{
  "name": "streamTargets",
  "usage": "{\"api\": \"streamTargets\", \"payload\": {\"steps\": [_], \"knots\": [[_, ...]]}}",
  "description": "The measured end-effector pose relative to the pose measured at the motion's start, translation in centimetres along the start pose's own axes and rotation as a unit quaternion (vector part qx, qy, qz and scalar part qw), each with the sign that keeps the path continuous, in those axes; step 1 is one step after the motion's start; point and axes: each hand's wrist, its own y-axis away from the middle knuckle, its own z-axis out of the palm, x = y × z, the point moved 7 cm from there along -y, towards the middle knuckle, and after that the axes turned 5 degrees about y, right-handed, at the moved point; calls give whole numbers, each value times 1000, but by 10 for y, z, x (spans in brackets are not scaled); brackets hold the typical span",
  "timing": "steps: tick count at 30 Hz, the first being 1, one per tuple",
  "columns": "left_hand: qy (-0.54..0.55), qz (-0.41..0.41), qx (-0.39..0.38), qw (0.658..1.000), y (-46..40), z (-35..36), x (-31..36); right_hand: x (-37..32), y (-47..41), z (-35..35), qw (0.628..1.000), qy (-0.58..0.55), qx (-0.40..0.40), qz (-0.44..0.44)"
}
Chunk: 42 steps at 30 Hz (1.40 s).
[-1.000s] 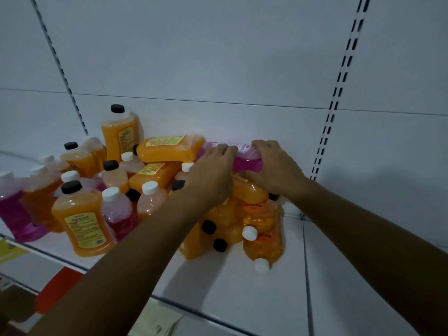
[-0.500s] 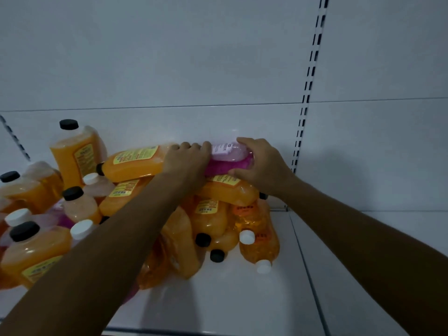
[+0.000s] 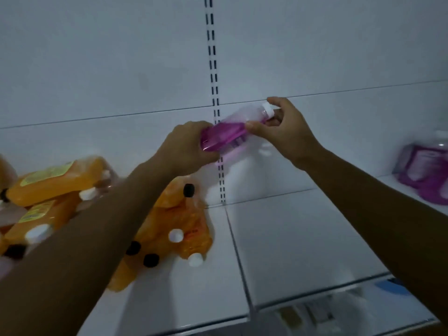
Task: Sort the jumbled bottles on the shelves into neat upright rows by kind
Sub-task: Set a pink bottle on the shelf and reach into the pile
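Pink bottle [image 3: 230,128] hangs tilted in the air above the shelf [image 3: 291,238], white cap up to the right, in front of the slotted upright [image 3: 213,69]. Left hand [image 3: 186,147] has its grip wrapped round the base; right hand [image 3: 281,127] pinches the neck end, thumb on the body. Below left, orange bottles [image 3: 174,221] lie jumbled on the shelf. Far right, purple bottles [image 3: 426,170] stand blurred.
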Motion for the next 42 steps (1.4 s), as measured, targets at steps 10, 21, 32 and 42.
{"api": "streamTargets", "payload": {"steps": [10, 21, 32, 42], "knots": [[362, -6, -176, 915, -56, 242, 150, 118, 60, -209, 995, 61, 12, 77], [437, 11, -230, 869, -98, 429, 290, 199, 120, -376, 950, 272, 55, 144], [430, 2, -179, 885, -126, 491, 347, 250, 122, -442, 931, 322, 72, 158], [199, -3, -232, 952, -120, 475, 311, 214, 93, -382, 848, 528, 29, -26]]}}
